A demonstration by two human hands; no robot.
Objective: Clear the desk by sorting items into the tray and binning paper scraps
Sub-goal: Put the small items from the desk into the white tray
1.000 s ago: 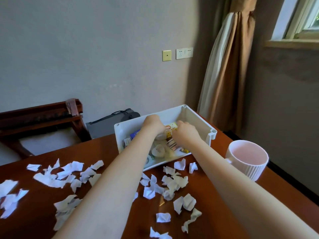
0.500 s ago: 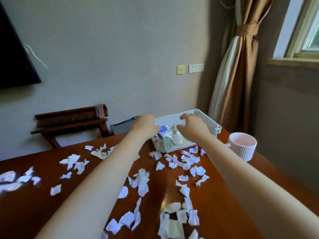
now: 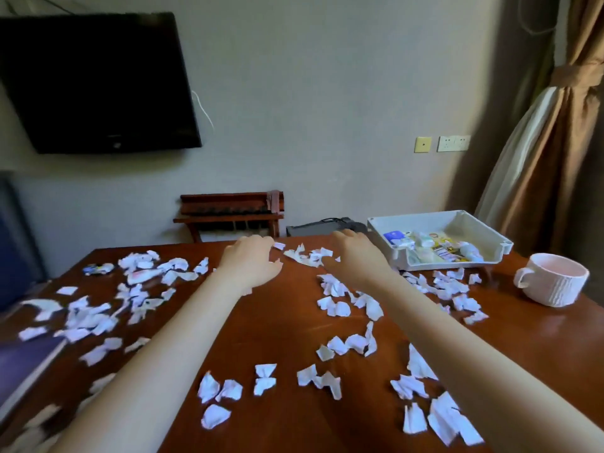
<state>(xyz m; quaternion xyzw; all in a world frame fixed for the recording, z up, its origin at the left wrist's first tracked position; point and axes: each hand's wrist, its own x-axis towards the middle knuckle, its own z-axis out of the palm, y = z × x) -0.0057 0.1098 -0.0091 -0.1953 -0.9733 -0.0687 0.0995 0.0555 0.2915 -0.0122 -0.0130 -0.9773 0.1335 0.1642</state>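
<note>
A white plastic tray (image 3: 490, 238) sits at the desk's far right, holding several small packets and tubes. Torn white paper scraps (image 3: 338, 344) lie scattered all over the brown desk (image 3: 287, 322). My left hand (image 3: 251, 261) hovers over the far middle of the desk, fingers loosely bent, holding nothing. My right hand (image 3: 354, 256) is beside it, just left of the tray, fingers relaxed and empty, above a cluster of scraps (image 3: 309, 255). A small blue-and-white item (image 3: 96, 269) lies among scraps at the far left.
A white ribbed mug (image 3: 552, 277) stands on the desk right of the tray. A purple book (image 3: 26, 361) lies at the left edge. Behind the desk are a wooden rack (image 3: 230, 212), a dark box (image 3: 323, 225), a wall television (image 3: 94, 83) and a curtain (image 3: 549, 165).
Both hands have come out of the tray and moved left over the desk, empty. The view has swung left, bringing the television and the left part of the desk into sight.
</note>
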